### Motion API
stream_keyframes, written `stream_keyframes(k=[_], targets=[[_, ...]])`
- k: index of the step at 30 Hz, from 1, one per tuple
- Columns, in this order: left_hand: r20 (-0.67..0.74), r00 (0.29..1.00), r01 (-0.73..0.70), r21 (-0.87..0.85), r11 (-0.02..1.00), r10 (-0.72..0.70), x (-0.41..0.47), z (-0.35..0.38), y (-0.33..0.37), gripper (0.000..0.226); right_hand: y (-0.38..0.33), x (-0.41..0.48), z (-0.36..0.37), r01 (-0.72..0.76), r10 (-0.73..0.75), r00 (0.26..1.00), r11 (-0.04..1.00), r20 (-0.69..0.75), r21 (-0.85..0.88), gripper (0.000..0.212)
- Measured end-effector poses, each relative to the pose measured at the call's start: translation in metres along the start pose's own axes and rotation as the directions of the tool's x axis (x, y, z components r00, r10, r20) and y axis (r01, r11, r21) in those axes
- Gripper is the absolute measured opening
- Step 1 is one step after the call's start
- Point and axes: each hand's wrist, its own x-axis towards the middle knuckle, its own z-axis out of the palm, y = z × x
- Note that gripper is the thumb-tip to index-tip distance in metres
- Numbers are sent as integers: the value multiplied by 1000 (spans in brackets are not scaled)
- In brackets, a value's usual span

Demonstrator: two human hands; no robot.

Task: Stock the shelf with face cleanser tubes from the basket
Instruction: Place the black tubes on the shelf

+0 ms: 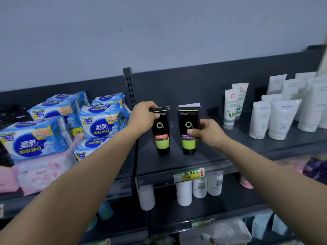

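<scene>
– Black plastic with a lime-green band, both tubes are the same. The left hand (144,114) pinches the left cleanser tube (161,137) at its flat top seam, with the fingers curled over the edge. Is this a good hold?
– For steadying, yes. The tube seems to stand cap-down on the dark grey metal shelf (221,151), so the hand should only keep it upright and let go slowly. A pull at the top could tip it.
– And the right hand (205,130)?
– It grips the right cleanser tube (189,138) at the side, near the middle, with the thumb on the front. This lower hold is better for turning. The person should turn the label to the front and set both caps at equal depth, with a small gap between the tubes.
– How are the arms?
– Both forearms reach forward and upward, almost straight. The left wrist bends down over the tube top, and the right wrist looks straight.
– What stands around?
– The black slotted upright post (129,85) is just beside the left hand, and the blue packs of pads (99,122) lie further left. White plastic tubes (281,119) stand well apart on the right. The basket is not visible.
</scene>
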Motion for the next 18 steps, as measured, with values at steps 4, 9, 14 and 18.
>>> stream_keyframes(k=[4,9,14,18], targets=[[-8,1000,-30,-2,1000,30,8,4,-2,18,-2,2,0,-29,27,999,997,22,73,20],[-58,998,-25,-59,998,22,4,7,-5,35,-3,3,-1,-59,60,995,998,82,-22,26],[-74,996,37,-79,996,-43,-11,6,0,61,-1,-4,-3,-71,73,997,996,36,-51,13],[-130,987,84,-87,993,-95,-26,4,7,56,-2,-18,-12,-64,52,994,989,-92,-135,19]])
